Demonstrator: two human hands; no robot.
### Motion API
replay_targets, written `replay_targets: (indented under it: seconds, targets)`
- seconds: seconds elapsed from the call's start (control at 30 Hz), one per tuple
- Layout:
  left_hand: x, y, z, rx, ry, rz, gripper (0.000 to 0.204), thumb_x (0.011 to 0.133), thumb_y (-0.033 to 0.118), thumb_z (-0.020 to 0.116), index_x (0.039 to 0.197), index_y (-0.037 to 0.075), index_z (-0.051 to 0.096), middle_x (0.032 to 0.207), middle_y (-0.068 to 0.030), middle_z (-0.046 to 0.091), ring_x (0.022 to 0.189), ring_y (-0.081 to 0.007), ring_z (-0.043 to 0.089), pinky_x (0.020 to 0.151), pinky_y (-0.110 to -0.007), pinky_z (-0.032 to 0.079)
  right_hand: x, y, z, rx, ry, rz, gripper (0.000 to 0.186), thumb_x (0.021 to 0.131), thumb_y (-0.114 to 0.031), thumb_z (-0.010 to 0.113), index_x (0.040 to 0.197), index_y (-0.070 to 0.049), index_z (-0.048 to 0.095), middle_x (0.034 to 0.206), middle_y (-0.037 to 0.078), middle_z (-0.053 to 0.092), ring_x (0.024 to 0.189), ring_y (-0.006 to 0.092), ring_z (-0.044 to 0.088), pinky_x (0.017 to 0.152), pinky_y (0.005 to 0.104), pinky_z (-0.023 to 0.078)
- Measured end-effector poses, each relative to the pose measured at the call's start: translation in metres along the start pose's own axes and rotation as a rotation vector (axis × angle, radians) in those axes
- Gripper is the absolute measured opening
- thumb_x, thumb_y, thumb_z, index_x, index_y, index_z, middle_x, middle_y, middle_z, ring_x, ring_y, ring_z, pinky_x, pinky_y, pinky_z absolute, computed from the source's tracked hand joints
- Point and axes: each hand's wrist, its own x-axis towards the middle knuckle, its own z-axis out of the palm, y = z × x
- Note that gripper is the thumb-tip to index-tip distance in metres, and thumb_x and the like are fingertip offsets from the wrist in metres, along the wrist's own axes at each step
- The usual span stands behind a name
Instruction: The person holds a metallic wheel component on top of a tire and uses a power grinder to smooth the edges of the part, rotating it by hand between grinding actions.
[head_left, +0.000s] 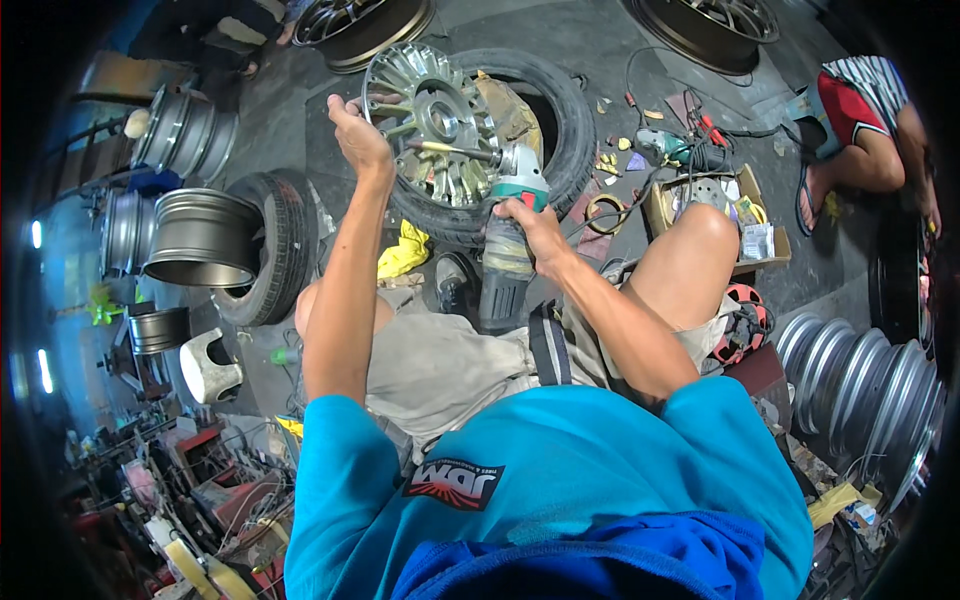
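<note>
A shiny multi-spoke wheel rim (445, 118) leans, tilted, on a black tire (572, 110) lying on the floor before me. My left hand (360, 138) is closed at the rim's left edge, its fingers partly hidden. In my right hand (535, 228) is an angle grinder (508, 265) with a teal and silver head, gripped around its body, which points down toward my lap. A long thin shaft with a pale, pointed tip (432, 146) extends left from the grinder's head, across the rim's spokes. Brown sheet material (510, 112) lies inside the tire behind the rim.
A yellow cloth (403, 250) lies by my shoe. At right are a second power tool (668, 148), cords and a cardboard box (748, 262) of supplies. Bare rims (205, 238) and a tire (283, 240) stand left; stacked rims (860, 390) lie right. Another person (862, 130) sits far right.
</note>
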Motion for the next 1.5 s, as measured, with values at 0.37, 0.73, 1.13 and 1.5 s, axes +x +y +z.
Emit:
replay_targets:
  seconds: [0.37, 0.73, 1.13, 1.5]
  targets:
    - [-0.014, 0.006, 0.008, 0.153, 0.002, 0.114, 0.081, 0.110, 0.052, 0.017, 0.088, -0.004, 0.072, 0.091, -0.0178, 0.077, 0.091, -0.0276, 0.070, 0.094, -0.037, 0.049, 0.011, -0.009, -0.014, -0.224, 0.114, -0.283, 0.027, 0.080, -0.016, 0.081, 0.102, -0.003, 0.070, 0.088, 0.004, 0.073, 0.080, 0.0159, 0.070, 0.075, 0.0317, 0.058]
    - [-0.032, 0.019, 0.022, 0.408, -0.114, 0.296, 0.081, 0.111, 0.047, 0.015, 0.093, -0.007, 0.073, 0.093, -0.0185, 0.078, 0.088, -0.0247, 0.069, 0.092, -0.035, 0.051, -0.024, -0.067, 0.026, -0.779, 0.353, -0.593, 0.075, 0.067, -0.024, 0.092, 0.124, 0.004, 0.053, 0.107, 0.016, 0.073, 0.095, 0.0227, 0.070, 0.089, 0.0365, 0.057]
    - [-0.033, 0.026, 0.036, 0.385, -0.152, 0.289, 0.080, 0.111, 0.046, 0.016, 0.092, -0.004, 0.075, 0.089, -0.0161, 0.079, 0.086, -0.0276, 0.071, 0.091, -0.038, 0.052, -0.024, -0.066, 0.005, -0.760, 0.394, -0.646, 0.072, 0.066, -0.021, 0.091, 0.123, 0.000, 0.052, 0.106, 0.015, 0.071, 0.094, 0.0206, 0.069, 0.089, 0.0360, 0.056]
    - [-0.033, 0.019, 0.029, 0.382, -0.179, 0.323, 0.077, 0.112, 0.044, 0.017, 0.093, -0.006, 0.072, 0.093, -0.0180, 0.078, 0.087, -0.0234, 0.068, 0.091, -0.035, 0.050, -0.037, -0.075, 0.003, -0.811, 0.265, -0.502, 0.075, 0.066, -0.022, 0.092, 0.124, 0.006, 0.054, 0.106, 0.016, 0.072, 0.096, 0.0211, 0.069, 0.090, 0.0361, 0.056]
